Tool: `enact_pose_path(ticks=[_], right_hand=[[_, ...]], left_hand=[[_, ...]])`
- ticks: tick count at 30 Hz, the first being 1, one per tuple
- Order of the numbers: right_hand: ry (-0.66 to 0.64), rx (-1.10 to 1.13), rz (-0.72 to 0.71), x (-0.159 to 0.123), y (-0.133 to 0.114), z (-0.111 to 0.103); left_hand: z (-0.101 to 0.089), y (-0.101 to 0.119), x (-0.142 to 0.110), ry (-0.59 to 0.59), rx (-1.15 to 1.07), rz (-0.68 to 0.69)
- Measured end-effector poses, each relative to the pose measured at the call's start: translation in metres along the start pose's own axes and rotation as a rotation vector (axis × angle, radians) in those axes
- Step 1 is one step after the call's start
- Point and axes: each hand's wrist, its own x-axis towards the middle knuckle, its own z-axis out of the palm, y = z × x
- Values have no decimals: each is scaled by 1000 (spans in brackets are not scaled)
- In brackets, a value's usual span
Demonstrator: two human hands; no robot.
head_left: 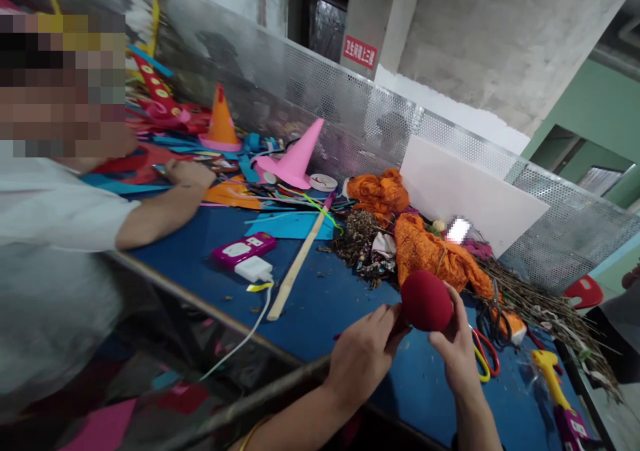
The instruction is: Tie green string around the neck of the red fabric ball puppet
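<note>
Because the red ball point(427, 301) has a matte, smooth-looking surface, it probably handles as something light and not slippery, perhaps foam or wrapped thread, though how far it yields under pressure I cannot tell. Nothing about it suggests that it would break easily, but a hard squeeze might dent it if it is soft. Its round form offers no edge or handle, so the best hold is likely at 2 opposite sides, with the fingertips spread across its widest part.

The ball is up between the 2 hands, above the near part of the blue table point(310, 331). The right hand point(460, 344) grips it from the right: the fingers bend around that side, and the thumb is at its lower edge. The left hand point(357, 351) is at the ball's lower left, its fingers bent inward, right up against it in this view. The left fingertips are partly hidden, so I cannot tell whether they grip the ball or only touch it.
</note>
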Motion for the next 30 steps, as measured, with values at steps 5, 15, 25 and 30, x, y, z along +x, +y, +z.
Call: enact_pose_path(ticks=[5, 15, 25, 30], right_hand=[[-42, -273, 90, 8, -16, -7], [-211, -363, 33, -4, -13, -20], [-535, -508, -243, 22, -32, -15], [-564, -405, -106, 28, -35, -18]], left_hand=[[0, -4, -6, 91, 307, 280], [-6, -4, -11, 127, 409, 439], [-9, -4, -18, 75, 337, 532], [-7, -2, -19, 111, 272, 515]])
